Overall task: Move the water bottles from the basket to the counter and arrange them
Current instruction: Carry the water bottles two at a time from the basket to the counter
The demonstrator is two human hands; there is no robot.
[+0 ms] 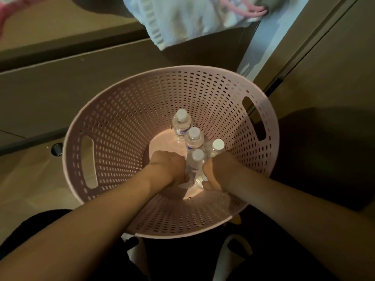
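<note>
- The big pink basket (113, 126) sits on the floor in front of you. It is deep, and its wall is full of little holes. Lift straight up, so nothing bumps the wall.
- A white cloth (182, 19) hangs up above the basket. No desk top shows here, so look up and find your spot before you carry anything.
- Your left hand (169, 169) is down at the bottom of the basket. Its fingers are curled around something clear. It looks like a bottle, but your hand hides most of it.
- Your right hand (218, 171) is down there too. It is wrapped around the near bottle (197, 162), low on its body. Hold it snug, because the plastic may be slippery.
- Three more water bottles stand up close by. The right bottle (216, 148) is just beside your right hand, so try not to knock it.
- The middle bottle (194, 138) and the far bottle (181, 123) wait behind. Take them on later trips.
</note>
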